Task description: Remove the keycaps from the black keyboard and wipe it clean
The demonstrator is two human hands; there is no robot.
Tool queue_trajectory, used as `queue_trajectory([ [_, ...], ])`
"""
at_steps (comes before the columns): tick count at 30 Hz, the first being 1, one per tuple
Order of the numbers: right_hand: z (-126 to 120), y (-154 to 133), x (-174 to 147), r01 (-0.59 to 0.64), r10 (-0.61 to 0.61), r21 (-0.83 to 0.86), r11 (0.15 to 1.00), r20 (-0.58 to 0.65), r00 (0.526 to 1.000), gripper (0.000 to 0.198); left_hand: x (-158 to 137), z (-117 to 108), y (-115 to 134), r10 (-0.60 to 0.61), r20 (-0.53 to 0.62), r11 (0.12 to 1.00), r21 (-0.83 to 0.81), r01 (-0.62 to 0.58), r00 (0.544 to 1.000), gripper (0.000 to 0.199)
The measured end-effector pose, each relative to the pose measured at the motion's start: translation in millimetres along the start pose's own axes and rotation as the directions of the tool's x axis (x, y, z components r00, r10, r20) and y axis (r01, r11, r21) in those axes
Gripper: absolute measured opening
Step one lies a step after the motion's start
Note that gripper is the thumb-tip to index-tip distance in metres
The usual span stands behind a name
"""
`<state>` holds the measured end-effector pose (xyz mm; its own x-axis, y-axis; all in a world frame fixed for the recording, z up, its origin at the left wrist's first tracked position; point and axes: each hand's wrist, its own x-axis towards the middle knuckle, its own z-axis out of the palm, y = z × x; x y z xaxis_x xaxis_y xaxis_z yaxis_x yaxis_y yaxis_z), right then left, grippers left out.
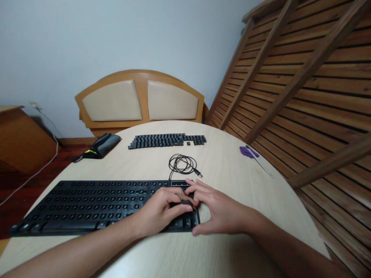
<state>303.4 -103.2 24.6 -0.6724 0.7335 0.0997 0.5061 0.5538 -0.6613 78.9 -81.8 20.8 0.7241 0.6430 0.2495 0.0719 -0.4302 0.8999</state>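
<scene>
A black keyboard (95, 201) lies on the table before me, most of its sockets bare. A few keycaps (69, 226) stay on its front row and at the number pad (182, 222). Over the number pad, my left hand (164, 208) is closed, thumb and forefinger pinching what looks like a black keycap (187, 202); whether it is loose from the board is hidden. My right hand (218, 210) arches over the keyboard's right end with fingers apart. Its thumb touches near the front corner, and its forefinger meets the left fingertips.
Removed keycaps (158, 140) sit in rows farther back on the round table (232, 170). A coiled USB cable (182, 164) lies behind the keyboard. At left is a black-and-grey pouch (104, 146); at right, a purple cloth (246, 152) under a thin white stick (262, 166).
</scene>
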Motion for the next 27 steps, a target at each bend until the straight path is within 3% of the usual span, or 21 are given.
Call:
queue_trajectory([
  [13,2.4,2.3,-0.1,-0.013,0.013,0.053,0.998,-0.004,1.0,0.039,1.9,-1.0,3.9,-0.046,0.007,0.999,0.007,0.046,0.999,0.018],
  [18,0.2,-0.2,1.8,-0.009,0.009,0.05,0.999,0.002,1.0,0.039,1.6,-1.0,6.3,-0.034,0.056,0.999,0.023,0.033,0.998,0.019],
  [27,-0.1,0.2,0.9,0.028,-0.028,-0.013,1.0,-0.032,0.999,0.039,0.9,-0.2,10.6,-0.01,0.026,1.0,0.003,0.01,1.0,0.018],
])
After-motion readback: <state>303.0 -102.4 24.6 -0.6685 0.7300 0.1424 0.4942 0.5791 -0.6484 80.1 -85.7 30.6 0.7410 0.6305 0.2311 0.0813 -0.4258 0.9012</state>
